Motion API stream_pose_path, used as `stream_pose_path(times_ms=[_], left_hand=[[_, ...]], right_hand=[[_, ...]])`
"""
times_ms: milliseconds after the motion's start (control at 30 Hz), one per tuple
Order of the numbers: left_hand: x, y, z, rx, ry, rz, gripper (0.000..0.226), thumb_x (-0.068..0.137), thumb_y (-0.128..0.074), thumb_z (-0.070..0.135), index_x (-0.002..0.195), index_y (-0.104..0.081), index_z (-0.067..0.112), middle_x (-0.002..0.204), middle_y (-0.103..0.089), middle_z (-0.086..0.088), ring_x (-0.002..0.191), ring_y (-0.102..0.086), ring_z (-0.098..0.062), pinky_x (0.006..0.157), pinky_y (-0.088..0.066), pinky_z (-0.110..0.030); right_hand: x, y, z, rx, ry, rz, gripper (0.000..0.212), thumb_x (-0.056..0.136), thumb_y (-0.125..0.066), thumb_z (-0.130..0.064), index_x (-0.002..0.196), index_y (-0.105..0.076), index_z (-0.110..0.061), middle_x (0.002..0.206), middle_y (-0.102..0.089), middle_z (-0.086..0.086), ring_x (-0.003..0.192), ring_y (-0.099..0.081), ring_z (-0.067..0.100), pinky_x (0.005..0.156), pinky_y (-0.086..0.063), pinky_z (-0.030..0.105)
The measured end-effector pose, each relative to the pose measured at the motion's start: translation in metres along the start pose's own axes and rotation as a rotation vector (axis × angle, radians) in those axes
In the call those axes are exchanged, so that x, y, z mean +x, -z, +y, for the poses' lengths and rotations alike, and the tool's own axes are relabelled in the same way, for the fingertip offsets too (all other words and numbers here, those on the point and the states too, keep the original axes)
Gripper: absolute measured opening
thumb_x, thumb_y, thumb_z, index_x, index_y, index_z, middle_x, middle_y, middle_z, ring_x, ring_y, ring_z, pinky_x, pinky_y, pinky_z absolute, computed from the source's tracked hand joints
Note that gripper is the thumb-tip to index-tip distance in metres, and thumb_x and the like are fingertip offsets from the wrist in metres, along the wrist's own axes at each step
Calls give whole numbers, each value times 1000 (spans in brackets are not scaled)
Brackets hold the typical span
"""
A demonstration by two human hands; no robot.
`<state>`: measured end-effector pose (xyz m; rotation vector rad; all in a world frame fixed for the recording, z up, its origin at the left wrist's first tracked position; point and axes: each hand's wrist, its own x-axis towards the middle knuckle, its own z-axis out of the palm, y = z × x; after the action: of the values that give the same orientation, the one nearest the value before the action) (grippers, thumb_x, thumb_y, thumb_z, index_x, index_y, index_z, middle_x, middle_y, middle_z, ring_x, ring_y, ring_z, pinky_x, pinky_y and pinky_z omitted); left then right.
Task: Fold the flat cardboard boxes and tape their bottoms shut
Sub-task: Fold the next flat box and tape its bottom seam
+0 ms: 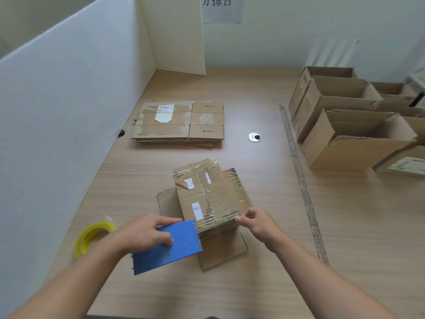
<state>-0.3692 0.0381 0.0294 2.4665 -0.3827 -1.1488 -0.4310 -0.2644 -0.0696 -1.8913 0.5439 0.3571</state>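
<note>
1. Left hand [147,233]: fingers curled over the top of a blue tape cutter [174,252], thumb along its far edge. Firm grip, palm down.
2. Blue tape cutter: a flat blue plate, tilted. Its right edge touches the near left edge of the box [213,199].
3. Right hand [257,223]: thumb and fingertips pinch the near right corner of the box, where clear tape [211,180] wraps over the edge. The other fingers are loosely curled.
4. Box: brown cardboard, folded up, at the table's [230,284] centre between the two hands. Closed flaps face up. Clear crinkled tape runs along the seam from far end to near end. White stickers sit on the flaps, one reading "100". More flaps splay flat on the table beneath it.
5. Tape roll [92,238]: yellow-tinted, standing on edge just left of the left forearm, partly hidden by it. Cannot tell if it is joined to the cutter.
6. Stack of flat boxes [179,122]: unfolded, lying farther back on the table, left of centre, well apart from the hands.
7. Open boxes [351,125]: several folded ones, tops open, crowded at the right side of the table.
8. Grey strip [301,180]: runs across the table surface, just left of the open boxes.
9. Round metal grommet [254,137]: set in the table between the flat stack and the strip.
10. White partition [69,100] along the left; paper sign [220,8] on the back wall.
</note>
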Motion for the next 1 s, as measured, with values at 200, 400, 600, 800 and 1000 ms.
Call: stream_pose_path(times_ms=[200,400,600,800,1000], left_hand=[[0,1,-1,-11,-14,11,55,64,-55,49,115,-54,71,105,-66,24,95,-61,-5,85,-49,-28],[-3,-1,-4,-35,-25,31,47,64,-56,49,95,-47,83,99,-65,29,92,-60,-3,78,-47,-25],[-4,-6,-11,-62,-9,66,60,65,-56,49,120,-48,73,99,-61,33,91,-58,3,73,-42,-18],[-16,-7,-27,-160,-55,64,59,75,-64,45,120,-43,78,110,-62,33,97,-57,10,82,-45,-15],[-38,5,-64,-221,-52,80,57,71,-65,42,123,-53,63,129,-57,33,112,-54,13,93,-41,-10]], right_hand=[[11,8,5,-663,331,111,47,93,-60,-50,133,-50,-27,137,-40,0,127,-39,21,104,-40,40],[25,-4,-21,-1078,728,-132,79,91,-41,-34,153,6,-47,165,10,-6,152,14,19,120,-4,42],[34,-35,-28,-1211,734,-215,65,95,-13,-67,155,3,-46,164,15,-15,141,36,9,120,13,51],[36,-35,-21,-1218,791,-139,65,94,-14,-69,154,-2,-46,163,5,-15,148,18,16,118,2,53],[38,-36,-16,-1185,780,-117,64,97,-10,-70,155,-7,-45,163,5,-16,150,15,13,117,5,49]])
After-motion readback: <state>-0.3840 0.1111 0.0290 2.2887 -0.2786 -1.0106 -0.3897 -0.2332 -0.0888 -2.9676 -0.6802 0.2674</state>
